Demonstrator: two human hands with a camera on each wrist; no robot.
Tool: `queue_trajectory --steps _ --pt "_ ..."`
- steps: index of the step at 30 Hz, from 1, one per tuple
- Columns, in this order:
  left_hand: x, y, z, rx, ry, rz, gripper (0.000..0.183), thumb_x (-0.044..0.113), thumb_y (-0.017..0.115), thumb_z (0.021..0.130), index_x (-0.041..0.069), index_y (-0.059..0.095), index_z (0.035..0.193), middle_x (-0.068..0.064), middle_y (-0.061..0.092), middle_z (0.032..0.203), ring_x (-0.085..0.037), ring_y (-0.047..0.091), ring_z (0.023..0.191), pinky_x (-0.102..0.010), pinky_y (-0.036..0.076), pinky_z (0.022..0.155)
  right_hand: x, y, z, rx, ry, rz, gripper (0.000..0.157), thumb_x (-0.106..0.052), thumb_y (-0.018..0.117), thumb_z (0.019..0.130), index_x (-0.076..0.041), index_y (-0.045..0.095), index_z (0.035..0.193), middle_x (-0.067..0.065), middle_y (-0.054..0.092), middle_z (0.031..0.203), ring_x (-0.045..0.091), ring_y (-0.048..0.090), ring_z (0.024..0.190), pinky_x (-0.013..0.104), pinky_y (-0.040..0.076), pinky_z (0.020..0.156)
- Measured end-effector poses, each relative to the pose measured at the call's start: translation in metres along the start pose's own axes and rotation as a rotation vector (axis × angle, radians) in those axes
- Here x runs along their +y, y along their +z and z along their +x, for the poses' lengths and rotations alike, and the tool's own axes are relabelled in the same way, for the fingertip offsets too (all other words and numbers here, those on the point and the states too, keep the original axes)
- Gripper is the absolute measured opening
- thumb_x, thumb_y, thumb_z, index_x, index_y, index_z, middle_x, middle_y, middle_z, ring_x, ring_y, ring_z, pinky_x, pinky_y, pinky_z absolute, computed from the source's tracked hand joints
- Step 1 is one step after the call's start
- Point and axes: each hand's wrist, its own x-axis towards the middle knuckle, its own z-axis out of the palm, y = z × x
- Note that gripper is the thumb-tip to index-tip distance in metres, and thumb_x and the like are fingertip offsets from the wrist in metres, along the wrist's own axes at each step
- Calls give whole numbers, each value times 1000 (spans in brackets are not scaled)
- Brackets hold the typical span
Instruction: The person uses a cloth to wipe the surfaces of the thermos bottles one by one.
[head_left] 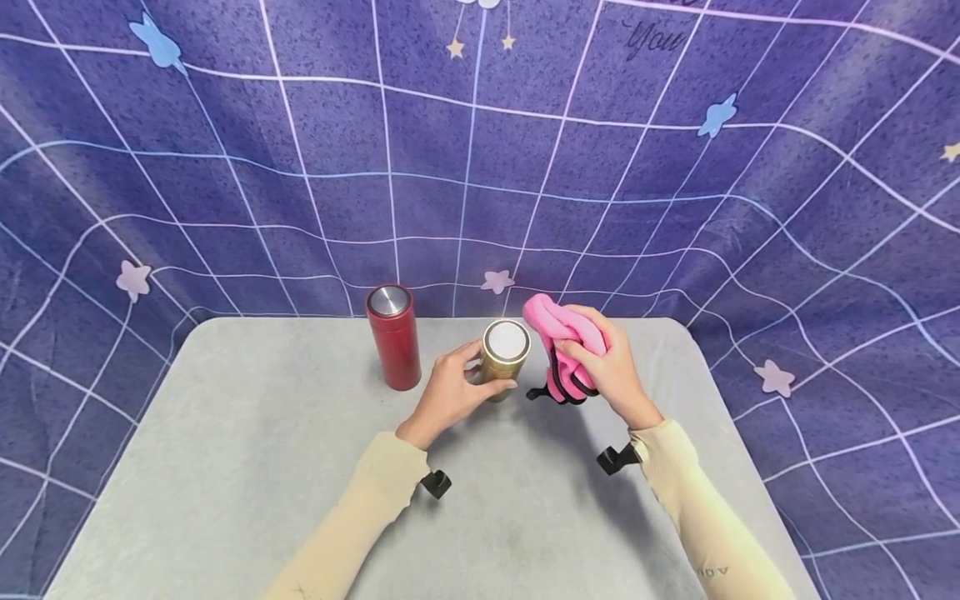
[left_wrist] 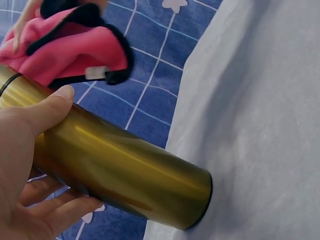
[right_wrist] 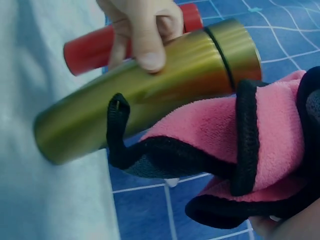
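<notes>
A gold thermos flask (head_left: 504, 354) stands upright on the grey table, its lid showing a pale round top. My left hand (head_left: 452, 385) grips it from the left side, thumb across the front and fingers around the back. In the left wrist view the thumb lies along the flask's gold body (left_wrist: 125, 155). Just right of the flask, my right hand (head_left: 603, 358) holds a bunched pink cloth (head_left: 562, 333) with black edging. The cloth's black hanging loop (right_wrist: 118, 125) dangles near the flask in the right wrist view.
A red thermos flask (head_left: 395, 337) with a silver lid top stands to the left of my left hand, near the back edge. The light grey table (head_left: 225, 467) ends at a purple-blue curtain (head_left: 420, 167) with grid lines and stars behind it.
</notes>
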Motion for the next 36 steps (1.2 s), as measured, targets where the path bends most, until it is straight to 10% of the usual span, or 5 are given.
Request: queue_trajectory --steps 23,36 --pt "16 5 -10 95 -68 -175 52 26 99 79 11 75 123 -2 78 119 -22 73 115 -34 65 91 36 -2 -65 156 202 75 42 2 79 92 -2 69 133 -7 74 111 6 67 86 17 58 75" --pt "28 4 -12 246 -86 -422 37 5 92 83 -1 75 115 -13 77 105 -21 77 96 -36 67 81 50 14 -96 431 113 189 42 7 72 94 2 67 135 0 72 118 10 66 99 18 56 86"
